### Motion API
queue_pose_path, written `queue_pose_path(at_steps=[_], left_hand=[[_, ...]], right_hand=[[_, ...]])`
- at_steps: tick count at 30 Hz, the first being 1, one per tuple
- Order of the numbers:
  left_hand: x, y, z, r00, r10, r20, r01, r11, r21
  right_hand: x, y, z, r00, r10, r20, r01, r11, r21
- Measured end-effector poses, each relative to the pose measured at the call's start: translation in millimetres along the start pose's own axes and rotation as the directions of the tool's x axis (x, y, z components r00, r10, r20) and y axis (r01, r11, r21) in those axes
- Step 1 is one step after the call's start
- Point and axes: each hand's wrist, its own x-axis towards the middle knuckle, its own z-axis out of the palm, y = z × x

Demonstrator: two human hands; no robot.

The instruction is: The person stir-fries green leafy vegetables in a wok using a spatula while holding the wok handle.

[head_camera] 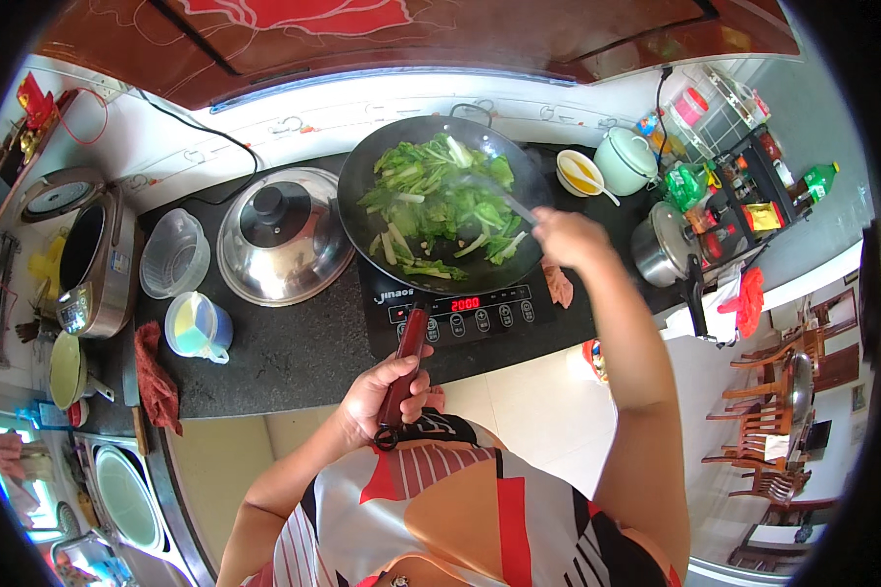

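My left hand (pixel 393 392) is closed round the dark red handle of a black wok (pixel 477 277). The wok rests on an induction cooker (pixel 448 323) whose display is lit. Chopped leafy greens (pixel 440 191) with pale stalks lie in the wok, and some steam rises over them. At the wok's right rim, my right hand (pixel 569 236), slightly blurred, grips a spatula (pixel 510 202). The spatula's far end is among the greens and hard to make out.
Left of the wok sit a domed steel lid (pixel 279 271), a clear plastic bowl (pixel 175 257), a measuring jug (pixel 198 330) and a rice cooker (pixel 114 271). A cleaver (pixel 131 374) lies by a red cloth (pixel 158 374). Rightward are a yellow bowl (pixel 576 176), a green pot (pixel 624 165) and a steel pot (pixel 657 253).
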Motion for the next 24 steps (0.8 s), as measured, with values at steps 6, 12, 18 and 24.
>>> queue_pose_path(at_steps=[6, 12, 18, 24], left_hand=[[-2.7, 1.1, -1.5, 1.0, 0.02, -0.004, -0.02, 1.0, 0.003], [-2.2, 2.4, 2.5, 1.0, 0.021, -0.001, -0.021, 1.0, 0.0], [-0.2, 5.0, 2.5, 1.0, -0.002, 0.029, 0.002, 1.0, -0.002], [-2.1, 2.4, 1.4, 1.0, 0.021, -0.019, -0.02, 0.999, 0.034]], right_hand=[[-59.3, -18.1, -6.6, 0.971, -0.239, -0.018, 0.236, 0.966, -0.104], [-68.3, -0.8, -23.6, 0.977, -0.21, 0.031, 0.212, 0.966, -0.149], [-21.2, -16.8, 19.8, 0.984, -0.179, -0.002, 0.178, 0.976, 0.125], [-48.8, 43.7, -15.2, 0.872, -0.481, 0.09, 0.061, 0.29, 0.955]])
